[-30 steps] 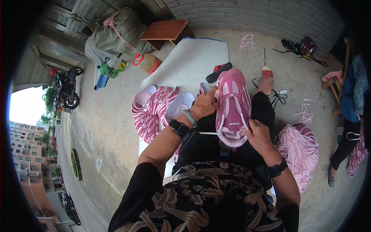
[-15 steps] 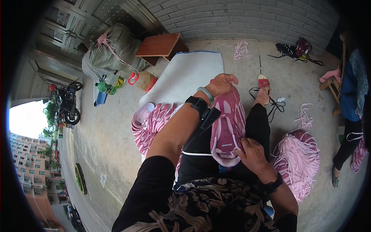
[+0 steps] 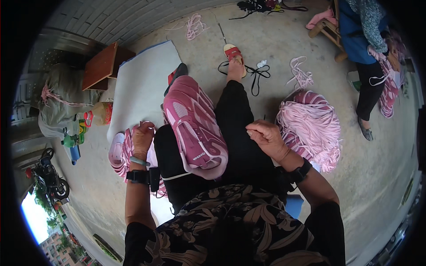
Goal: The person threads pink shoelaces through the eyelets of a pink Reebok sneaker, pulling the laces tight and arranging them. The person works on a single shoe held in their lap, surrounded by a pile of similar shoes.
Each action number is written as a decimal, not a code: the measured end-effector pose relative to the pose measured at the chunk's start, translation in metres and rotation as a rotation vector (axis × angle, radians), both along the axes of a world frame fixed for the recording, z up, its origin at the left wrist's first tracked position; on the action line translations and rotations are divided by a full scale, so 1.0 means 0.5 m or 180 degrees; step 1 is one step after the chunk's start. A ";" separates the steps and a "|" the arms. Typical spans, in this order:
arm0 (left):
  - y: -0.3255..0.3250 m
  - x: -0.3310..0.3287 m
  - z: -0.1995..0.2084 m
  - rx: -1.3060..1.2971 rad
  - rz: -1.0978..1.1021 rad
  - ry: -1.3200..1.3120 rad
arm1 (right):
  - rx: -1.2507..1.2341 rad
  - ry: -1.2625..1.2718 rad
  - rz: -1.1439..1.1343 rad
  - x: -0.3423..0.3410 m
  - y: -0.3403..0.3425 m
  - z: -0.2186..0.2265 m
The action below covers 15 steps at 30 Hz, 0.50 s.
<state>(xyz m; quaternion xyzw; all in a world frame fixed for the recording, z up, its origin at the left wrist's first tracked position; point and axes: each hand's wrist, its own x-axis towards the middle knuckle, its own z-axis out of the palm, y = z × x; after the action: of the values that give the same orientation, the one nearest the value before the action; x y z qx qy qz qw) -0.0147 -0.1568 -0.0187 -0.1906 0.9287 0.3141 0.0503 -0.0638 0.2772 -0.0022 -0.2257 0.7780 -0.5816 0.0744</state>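
Observation:
Across my lap lies a pink and maroon shoe upper (image 3: 195,128), toe pointing away from me, with others nested beneath it. Neither hand touches it. My left hand (image 3: 143,139) is at the left over a row of stacked pink shoe uppers (image 3: 118,155), its fingers curled; what they grip, if anything, is hidden. To the right of my lap my right hand (image 3: 268,141) hangs in the air, thumb and fingers pinched together with nothing visible between them. Beside it a pile of pink uppers with loose pink laces (image 3: 310,126) rests on the ground.
A white sheet (image 3: 142,80) and a brown wooden stool (image 3: 101,66) are at the far left, near bottles (image 3: 103,113) and a large sack (image 3: 62,91). Loose pink laces (image 3: 301,73) and a black cord (image 3: 255,80) lie ahead. Another person (image 3: 366,48) sits at the right.
My left hand has left the upper's toe and moved to the stack at the left. My right hand has let go of the heel edge and lifted rightward. The view has turned right.

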 end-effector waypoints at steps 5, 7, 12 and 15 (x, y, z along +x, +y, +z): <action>-0.044 0.078 0.026 0.0520 0.0622 0.0436 | 0.2025 -0.0215 -0.1585 -0.047 0.249 -0.264; -0.035 0.117 0.044 0.0355 0.0819 0.0489 | 0.2692 -0.0391 -0.1832 -0.058 0.293 -0.304; 0.211 0.097 0.169 0.0299 -0.0025 0.0840 | 0.3092 -0.0499 -0.1758 -0.078 0.297 -0.341; 0.313 0.067 0.206 -0.0307 -0.1794 0.0919 | 0.3183 -0.0451 -0.1504 -0.097 0.282 -0.365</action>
<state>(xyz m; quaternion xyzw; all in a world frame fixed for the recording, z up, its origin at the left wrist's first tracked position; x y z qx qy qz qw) 0.0188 -0.0001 0.0842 0.1185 0.9563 0.2673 -0.0060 -0.1122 0.4183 -0.1848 0.0573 0.9817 -0.1562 0.0922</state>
